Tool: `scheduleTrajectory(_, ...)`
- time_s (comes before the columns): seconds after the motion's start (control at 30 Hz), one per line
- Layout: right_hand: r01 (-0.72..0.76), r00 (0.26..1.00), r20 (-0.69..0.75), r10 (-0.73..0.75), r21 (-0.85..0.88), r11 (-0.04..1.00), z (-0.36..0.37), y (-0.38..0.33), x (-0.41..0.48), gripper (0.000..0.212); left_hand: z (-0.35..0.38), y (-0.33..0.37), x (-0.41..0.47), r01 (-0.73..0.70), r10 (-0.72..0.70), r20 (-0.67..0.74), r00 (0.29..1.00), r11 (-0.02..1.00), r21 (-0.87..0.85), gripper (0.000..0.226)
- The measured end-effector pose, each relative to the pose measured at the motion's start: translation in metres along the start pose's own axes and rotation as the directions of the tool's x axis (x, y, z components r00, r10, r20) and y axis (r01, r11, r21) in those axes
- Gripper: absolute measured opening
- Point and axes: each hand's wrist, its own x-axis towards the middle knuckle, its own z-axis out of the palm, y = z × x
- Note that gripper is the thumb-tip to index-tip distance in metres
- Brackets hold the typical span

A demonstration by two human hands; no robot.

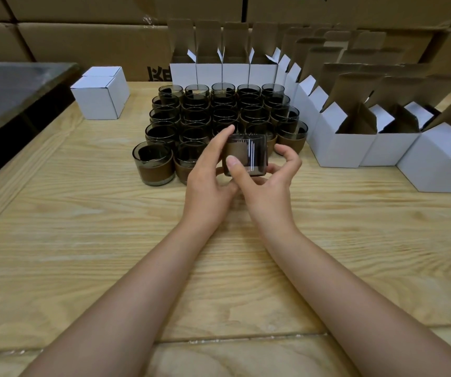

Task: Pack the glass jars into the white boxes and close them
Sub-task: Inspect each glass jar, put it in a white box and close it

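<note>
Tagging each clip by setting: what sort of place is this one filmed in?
Probably a warehouse or packing room: stacked brown cartons fill the wall behind, rows of open white boxes wait on the wooden table, and dozens of identical glass jars stand grouped for packing.

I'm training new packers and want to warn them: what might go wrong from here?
1. The held jar is gripped by fingers of the left hand and right hand above the table; smooth glass may slip and drop.
2. It hangs right beside the clustered jars, so a drop or bump might chip the front ones.
</note>
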Motion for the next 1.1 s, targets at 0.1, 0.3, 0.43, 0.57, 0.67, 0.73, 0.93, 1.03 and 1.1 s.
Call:
scheduleTrajectory(0.1, 0.012, 1.000, 0.006, -0.012, -0.012, 1.000, -0.0002, 0.0020, 0.0005, 0.066, -0.0002, 0.0006, -0.0004, -0.029, 0.029, 0.006, 1.000, 0.999, 0.032, 0.072)
scheduleTrajectory(0.3, -0.017, 1.000, -0.008, 0.018, 0.077, 0.997, -0.0021, 0.0060, 0.0032, 0.049, 0.0003, 0.0038, -0.0013, 0.020, -0.020, 0.047, 0.999, 1.000, 0.019, 0.088)
scheduleTrajectory(0.43, -0.086, 0.996, 0.013, 0.085, 0.235, 0.968, -0.0017, 0.0030, 0.0044, 0.037, 0.0002, 0.0064, -0.0012, 0.052, -0.051, 0.051, 0.997, 0.999, -0.015, 0.099)
scheduleTrajectory(0.57, -0.155, 0.988, 0.072, 0.138, 0.369, 0.917, -0.0005, 0.0007, 0.0062, 0.046, 0.0000, 0.0060, 0.0002, 0.053, -0.052, 0.042, 0.998, 0.998, -0.037, 0.097)
scheduleTrajectory(0.67, -0.206, 0.978, 0.102, 0.180, 0.393, 0.896, -0.0011, 0.0020, 0.0067, 0.047, 0.0007, 0.0049, 0.0005, 0.058, -0.056, 0.046, 0.997, 0.997, -0.046, 0.089)
scheduleTrajectory(0.73, -0.236, 0.972, 0.108, 0.210, 0.422, 0.876, -0.0011, 0.0026, 0.0074, 0.047, 0.0016, 0.0040, 0.0003, 0.062, -0.060, 0.049, 0.997, 0.997, -0.048, 0.083)
scheduleTrajectory(0.93, -0.239, 0.970, 0.133, 0.202, 0.408, 0.881, -0.0010, 0.0022, 0.0061, 0.044, 0.0012, 0.0056, 0.0007, 0.056, -0.055, 0.020, 0.998, 0.998, -0.030, 0.076)
scheduleTrajectory(1.03, -0.124, 0.992, 0.035, 0.119, 0.220, 0.967, 0.0010, 0.0002, 0.0036, 0.068, 0.0019, 0.0060, 0.0001, 0.013, -0.013, 0.001, 1.000, 1.000, -0.005, 0.071)
scheduleTrajectory(1.1, -0.029, 0.999, -0.017, 0.030, 0.052, 0.998, 0.0024, 0.0005, 0.0011, 0.074, 0.0012, 0.0044, -0.0004, -0.028, 0.028, -0.009, 1.000, 0.999, 0.024, 0.070)
